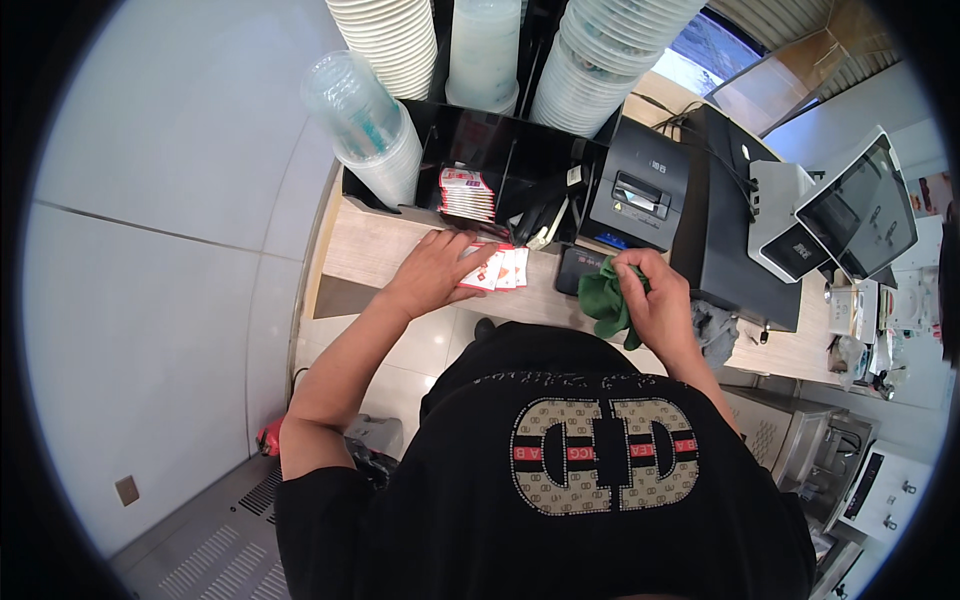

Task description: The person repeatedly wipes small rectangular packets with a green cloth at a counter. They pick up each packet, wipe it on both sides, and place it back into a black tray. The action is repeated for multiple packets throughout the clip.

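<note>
My left hand (436, 271) rests on several red-and-white printed cards (503, 268), which lie fanned out on the wooden counter (360, 241); its fingertips touch their left side. Bunched in the fist of my right hand (655, 294) is a green cloth (606, 298), hanging over the counter's front edge. A small black device (579, 270) with writing on it lies just left of the cloth. Behind the cards, a stack of similar printed packets (466, 195) sits in a compartment of the black organizer (480, 135).
Tall stacks of plastic cups (379, 142) and white cups (390, 45) rise from the organizer. A label printer (637, 184), a black cash drawer (724, 232) and a touchscreen terminal (859, 210) stand to the right. A grey cloth (714, 330) lies by the drawer. A wall (165, 180) bounds the left side.
</note>
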Available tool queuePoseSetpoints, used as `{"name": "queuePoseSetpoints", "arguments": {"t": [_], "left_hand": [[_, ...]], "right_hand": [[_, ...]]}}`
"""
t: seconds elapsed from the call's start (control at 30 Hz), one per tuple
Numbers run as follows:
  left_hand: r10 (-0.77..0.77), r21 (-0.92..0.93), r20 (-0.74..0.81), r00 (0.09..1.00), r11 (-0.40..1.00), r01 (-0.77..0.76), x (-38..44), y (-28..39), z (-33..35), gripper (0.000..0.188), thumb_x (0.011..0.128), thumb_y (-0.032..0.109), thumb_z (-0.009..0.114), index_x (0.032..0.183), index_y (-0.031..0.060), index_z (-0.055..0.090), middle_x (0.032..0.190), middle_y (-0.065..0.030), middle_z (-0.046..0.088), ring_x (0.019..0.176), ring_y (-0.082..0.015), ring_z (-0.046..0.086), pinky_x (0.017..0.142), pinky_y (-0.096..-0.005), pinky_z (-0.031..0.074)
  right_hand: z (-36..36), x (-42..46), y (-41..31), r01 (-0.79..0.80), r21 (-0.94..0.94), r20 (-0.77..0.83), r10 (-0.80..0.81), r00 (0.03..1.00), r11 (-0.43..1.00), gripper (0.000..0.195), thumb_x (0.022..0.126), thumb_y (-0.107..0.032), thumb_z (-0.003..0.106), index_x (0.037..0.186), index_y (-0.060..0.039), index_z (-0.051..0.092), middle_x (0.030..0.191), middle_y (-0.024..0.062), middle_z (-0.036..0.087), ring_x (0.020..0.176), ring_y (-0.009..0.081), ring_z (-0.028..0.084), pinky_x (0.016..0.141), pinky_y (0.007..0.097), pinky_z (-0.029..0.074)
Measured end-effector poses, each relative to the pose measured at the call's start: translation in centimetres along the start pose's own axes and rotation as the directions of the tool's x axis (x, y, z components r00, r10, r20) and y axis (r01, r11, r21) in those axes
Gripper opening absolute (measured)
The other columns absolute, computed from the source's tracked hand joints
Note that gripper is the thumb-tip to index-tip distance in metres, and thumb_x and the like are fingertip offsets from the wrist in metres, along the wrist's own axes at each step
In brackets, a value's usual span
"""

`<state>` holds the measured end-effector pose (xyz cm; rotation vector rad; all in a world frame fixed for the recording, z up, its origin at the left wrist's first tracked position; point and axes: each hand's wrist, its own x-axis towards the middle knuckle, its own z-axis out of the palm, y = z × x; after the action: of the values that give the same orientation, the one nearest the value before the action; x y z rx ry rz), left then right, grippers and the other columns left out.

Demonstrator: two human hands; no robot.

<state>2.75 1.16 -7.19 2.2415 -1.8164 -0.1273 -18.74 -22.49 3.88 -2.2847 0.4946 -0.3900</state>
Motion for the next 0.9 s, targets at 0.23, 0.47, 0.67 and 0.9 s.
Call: {"name": "queuePoseSetpoints", "arguments": {"t": [0.23,0.47,0.67,0.9], "left_hand": [[0.072,0.021,0.065,0.995,0.997,-0.074,0.4,-0.4,-0.5,0.072,0.081,0.041,0.074,0.144,0.0172,0.048,0.136,-0.0088,0.053,0.119,-0.0284,0.05,0.103,-0.0415,0.04],[0.014,0.005,-0.094,0.996,1.0,-0.014,-0.1,0.8,-0.8,0.078,0.077,0.048,0.074,0.143,0.0162,0.048,0.135,-0.0087,0.052,0.124,-0.0282,0.049,0.106,-0.0422,0.038],[0.026,-0.023,-0.262,0.965,0.999,-0.033,-1.1,-0.2,0.2,0.079,0.075,0.056,0.073,0.137,0.0115,0.053,0.136,-0.0119,0.051,0.123,-0.0319,0.05,0.107,-0.0463,0.037],[-0.173,-0.093,-0.381,0.908,0.984,0.149,-2.6,-0.1,2.4,0.08,0.071,0.048,0.08,0.134,0.0077,0.054,0.135,-0.0171,0.049,0.122,-0.0374,0.049,0.105,-0.0494,0.038]], "right_hand": [[0.6,0.7,0.5,0.043,-0.013,-0.002,-0.043,0.999,0.999,0.009,0.095,-0.012,0.066,0.101,-0.0053,0.066,0.094,0.0122,0.068,0.079,0.0304,0.068,0.07,0.0342,0.054],[0.6,0.8,0.8,0.026,-0.004,0.01,-0.026,1.0,1.0,0.009,0.094,-0.012,0.067,0.101,-0.0059,0.066,0.094,0.0121,0.069,0.081,0.0313,0.069,0.071,0.0341,0.054],[0.7,0.9,0.7,0.037,-0.015,0.008,-0.036,0.999,0.999,0.009,0.094,-0.011,0.067,0.101,-0.0059,0.066,0.095,0.0121,0.069,0.082,0.0313,0.069,0.071,0.0347,0.054],[0.8,0.6,1.2,0.014,-0.019,-0.001,-0.014,1.0,1.0,0.009,0.094,-0.011,0.067,0.101,-0.0057,0.066,0.095,0.0122,0.069,0.082,0.0318,0.069,0.072,0.0354,0.055]]}}
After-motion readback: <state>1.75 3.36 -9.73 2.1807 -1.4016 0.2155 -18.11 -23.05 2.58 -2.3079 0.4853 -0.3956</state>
